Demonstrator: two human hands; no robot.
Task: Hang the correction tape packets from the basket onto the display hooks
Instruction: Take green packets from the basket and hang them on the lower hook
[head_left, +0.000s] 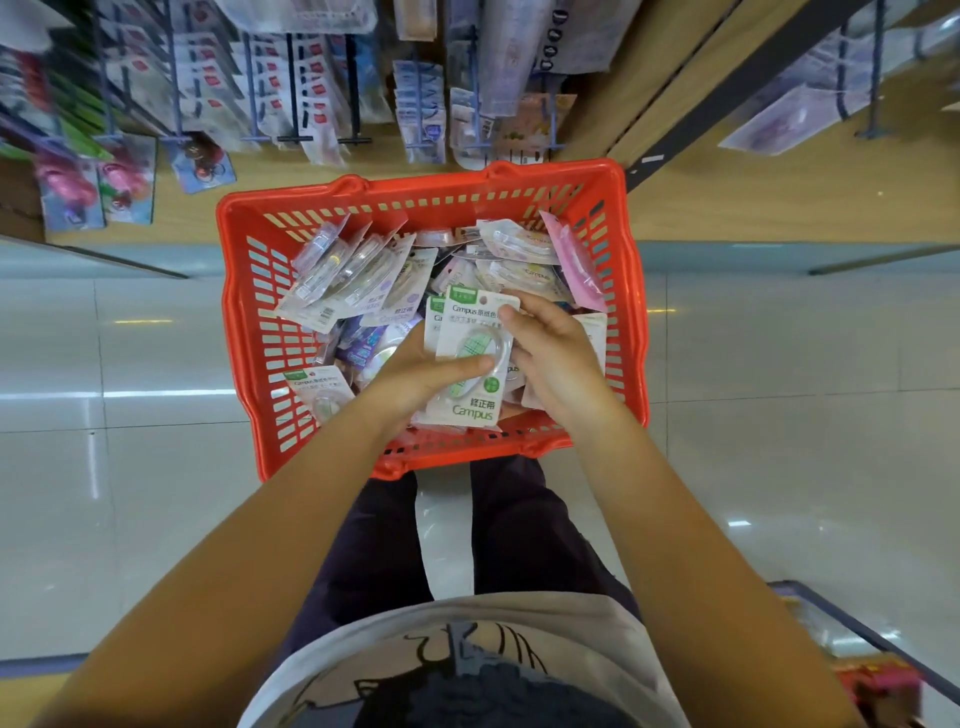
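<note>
Red basket (244, 291) on the floor, heaped with correction tape packets (358, 270). Over it, the left hand (415, 379) and right hand (556, 353) together hold a green Campus packet (470, 358), a second behind it; fingers (511, 317) curled on the card edges. Display hooks (311, 104) with hung stock beyond.

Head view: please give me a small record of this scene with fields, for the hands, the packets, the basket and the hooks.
left hand: left hand holds the Campus packets from below, thumb across the front
right hand: right hand touches their right edge; grip unclear
held item: Campus packets, a small stack with green print
basket: red basket on the floor, holding many more packets
spare packet: another Campus packet lies at the basket's near left
display hooks: display hooks beyond the basket, already carrying goods
</note>
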